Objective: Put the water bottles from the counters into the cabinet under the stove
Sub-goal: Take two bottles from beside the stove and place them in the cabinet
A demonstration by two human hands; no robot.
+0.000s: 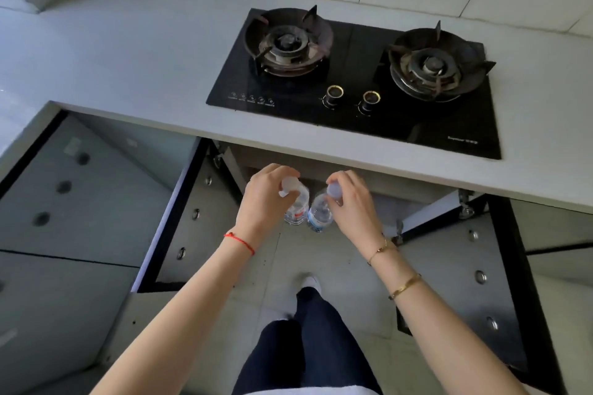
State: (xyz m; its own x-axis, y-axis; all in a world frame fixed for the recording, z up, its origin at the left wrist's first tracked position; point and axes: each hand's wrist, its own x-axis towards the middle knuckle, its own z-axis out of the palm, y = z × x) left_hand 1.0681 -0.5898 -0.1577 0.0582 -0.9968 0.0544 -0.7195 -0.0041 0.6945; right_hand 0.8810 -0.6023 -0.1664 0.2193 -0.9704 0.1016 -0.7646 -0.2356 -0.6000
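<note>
Head view: bottles [296, 207] hanging under both hands [266, 199]

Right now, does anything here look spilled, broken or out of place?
Nothing stands out. The left hand and right hand each hold a water bottle by the cap, upright and side by side, below the counter edge. No spill shows. The stove looks used, not damaged.

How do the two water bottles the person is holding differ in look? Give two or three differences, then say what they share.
The bottle in the left hand, the red-label bottle, has a white cap; the blue-label bottle in the right hand has a pale bluish cap. Labels differ too: red and white against blue. Both are clear plastic, upright, side by side, gripped at the cap below the countertop edge, before the open cabinet.
</note>
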